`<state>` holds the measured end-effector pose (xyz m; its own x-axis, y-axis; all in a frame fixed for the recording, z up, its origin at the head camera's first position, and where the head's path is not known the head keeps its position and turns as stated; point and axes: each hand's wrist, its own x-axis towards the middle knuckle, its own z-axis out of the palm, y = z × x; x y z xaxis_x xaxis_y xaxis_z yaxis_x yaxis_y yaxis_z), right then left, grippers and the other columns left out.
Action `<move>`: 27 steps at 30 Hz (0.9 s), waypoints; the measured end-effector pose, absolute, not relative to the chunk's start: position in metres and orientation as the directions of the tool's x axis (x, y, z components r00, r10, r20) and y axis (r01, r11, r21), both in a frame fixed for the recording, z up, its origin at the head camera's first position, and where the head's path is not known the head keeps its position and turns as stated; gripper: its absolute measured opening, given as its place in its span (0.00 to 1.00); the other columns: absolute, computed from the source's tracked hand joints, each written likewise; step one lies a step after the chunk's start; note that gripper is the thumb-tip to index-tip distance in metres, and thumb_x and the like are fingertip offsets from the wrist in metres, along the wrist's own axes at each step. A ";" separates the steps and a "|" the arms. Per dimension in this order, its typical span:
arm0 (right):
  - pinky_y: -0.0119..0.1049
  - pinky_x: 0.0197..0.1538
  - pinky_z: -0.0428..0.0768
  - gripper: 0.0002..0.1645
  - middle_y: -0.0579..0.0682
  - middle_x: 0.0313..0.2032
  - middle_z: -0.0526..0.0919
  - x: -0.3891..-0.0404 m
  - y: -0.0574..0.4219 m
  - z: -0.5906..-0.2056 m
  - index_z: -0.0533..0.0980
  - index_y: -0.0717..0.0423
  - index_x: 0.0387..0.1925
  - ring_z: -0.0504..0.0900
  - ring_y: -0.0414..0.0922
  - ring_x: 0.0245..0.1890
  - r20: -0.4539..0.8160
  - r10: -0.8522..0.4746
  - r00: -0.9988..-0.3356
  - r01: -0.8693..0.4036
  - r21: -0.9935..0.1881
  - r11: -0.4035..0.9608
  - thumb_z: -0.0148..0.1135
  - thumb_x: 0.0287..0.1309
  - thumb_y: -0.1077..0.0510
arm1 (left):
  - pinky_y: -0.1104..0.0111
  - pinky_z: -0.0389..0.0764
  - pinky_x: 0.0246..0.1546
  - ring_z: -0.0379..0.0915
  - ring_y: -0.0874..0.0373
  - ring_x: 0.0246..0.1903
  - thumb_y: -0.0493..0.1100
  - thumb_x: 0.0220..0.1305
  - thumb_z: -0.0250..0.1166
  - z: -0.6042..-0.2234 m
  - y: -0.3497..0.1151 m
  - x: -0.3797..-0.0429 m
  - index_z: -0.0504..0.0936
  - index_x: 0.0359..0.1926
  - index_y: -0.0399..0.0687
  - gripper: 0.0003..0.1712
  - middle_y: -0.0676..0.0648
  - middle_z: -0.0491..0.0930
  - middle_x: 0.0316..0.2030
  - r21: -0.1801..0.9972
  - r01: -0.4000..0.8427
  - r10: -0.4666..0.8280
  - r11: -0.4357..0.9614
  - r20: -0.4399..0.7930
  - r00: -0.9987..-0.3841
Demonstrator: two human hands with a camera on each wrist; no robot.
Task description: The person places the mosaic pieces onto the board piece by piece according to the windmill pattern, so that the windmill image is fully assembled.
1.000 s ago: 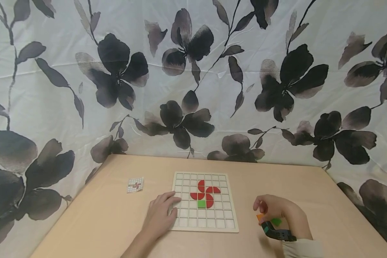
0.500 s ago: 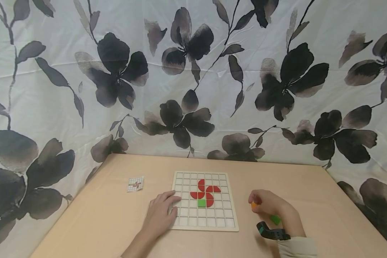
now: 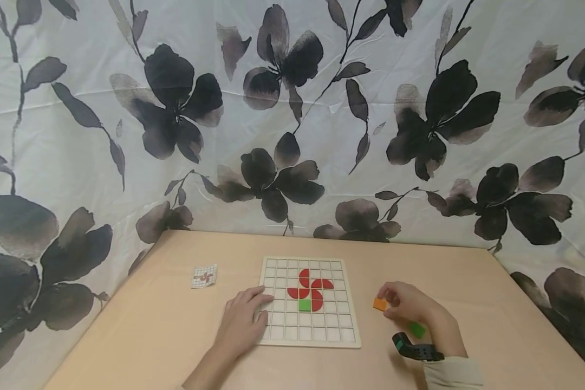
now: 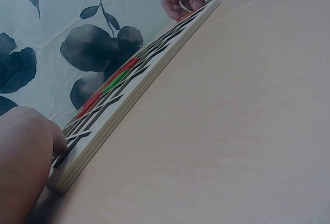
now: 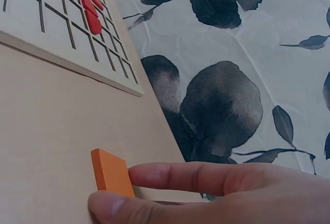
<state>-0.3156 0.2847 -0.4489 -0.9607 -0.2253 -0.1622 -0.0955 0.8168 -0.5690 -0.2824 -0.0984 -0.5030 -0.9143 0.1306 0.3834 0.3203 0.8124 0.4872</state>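
Note:
A white grid board (image 3: 333,337) with a pale wooden frame lies on the table. Red curved tiles (image 3: 317,295) form a pinwheel in its middle, with a green square tile (image 3: 304,305) just below. My left hand (image 3: 241,322) rests on the board's left edge, fingers relaxed over the frame. Right of the board, my right hand (image 3: 414,306) pinches an orange square tile (image 5: 113,173) between thumb and fingertips. The right wrist view shows that tile tilted up on edge. Beneath the right hand lies another green tile (image 3: 417,330), partly covered.
A small printed card (image 3: 205,276) with a grid and a pinwheel picture lies left of the board. Behind the table (image 3: 141,325) hangs a floral cloth (image 3: 292,119). A black band (image 3: 416,349) circles my right wrist.
My right hand has lifted the orange tile away from beside the loose green one and moved it slightly forward and left. The left hand stays where it was.

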 end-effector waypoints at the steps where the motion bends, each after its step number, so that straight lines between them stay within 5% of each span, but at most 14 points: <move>1: 0.42 0.44 0.78 0.17 0.48 0.35 0.77 -0.316 0.284 -0.449 0.76 0.53 0.38 0.73 0.45 0.37 -0.153 -0.227 -0.962 -0.102 -0.568 0.817 0.71 0.44 0.65 | 0.52 0.64 0.58 0.67 0.53 0.60 0.44 0.57 0.62 -0.503 -0.099 -0.282 0.83 0.47 0.60 0.16 0.52 0.75 0.58 0.486 0.320 0.131 0.813 0.383 -0.914; 11: 0.41 0.45 0.78 0.16 0.48 0.35 0.78 -0.321 0.278 -0.455 0.79 0.53 0.40 0.74 0.44 0.38 -0.126 -0.183 -0.975 -0.087 -0.541 0.837 0.66 0.48 0.69 | 0.52 0.64 0.57 0.68 0.53 0.60 0.43 0.57 0.62 -0.505 -0.098 -0.282 0.83 0.47 0.60 0.16 0.53 0.75 0.58 0.485 0.318 0.127 0.814 0.386 -0.914; 27: 0.39 0.40 0.76 0.13 0.47 0.31 0.77 -0.323 0.276 -0.453 0.78 0.56 0.36 0.73 0.43 0.34 -0.087 -0.203 -0.975 -0.133 -0.501 0.855 0.71 0.46 0.64 | 0.52 0.64 0.58 0.66 0.53 0.60 0.43 0.58 0.61 -0.503 -0.097 -0.282 0.82 0.48 0.60 0.16 0.53 0.74 0.58 0.492 0.311 0.129 0.813 0.369 -0.920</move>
